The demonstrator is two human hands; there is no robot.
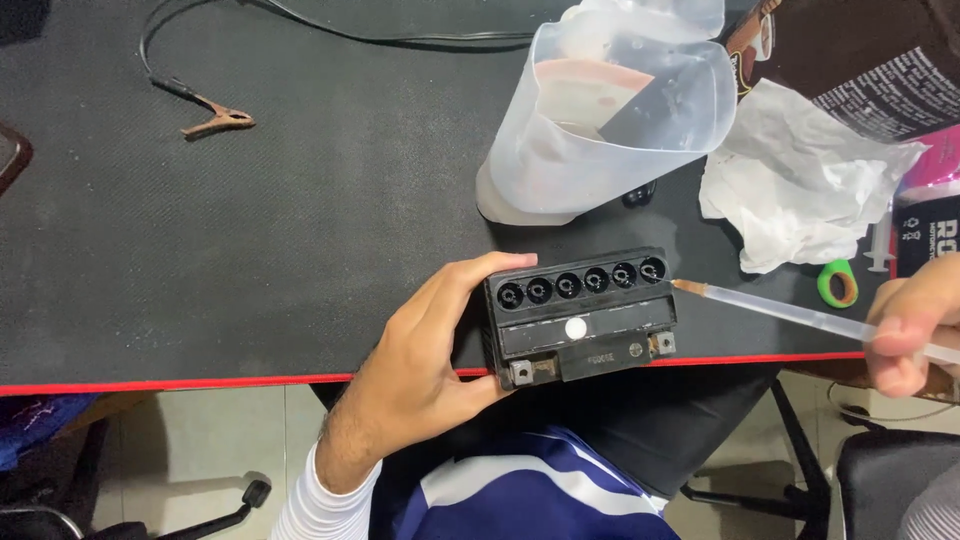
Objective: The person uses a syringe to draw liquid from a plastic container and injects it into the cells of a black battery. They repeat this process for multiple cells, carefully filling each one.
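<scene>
Gripping from the left side, the left hand (425,375) holds the small black rectangular battery with six round open cell ports (580,315) at the near red-trimmed edge of the black textured desk (250,260), thumb along its top edge. Right hand (915,320), fingers pinched shut on a clear thin plastic syringe (790,315), angles the tip just beside the rightmost port. Risk: a slipping tip could spill fluid onto the casing. Farther: cut translucent plastic jug (610,120), crumpled white tissue (800,190), rusty crocodile clip (215,122).
</scene>
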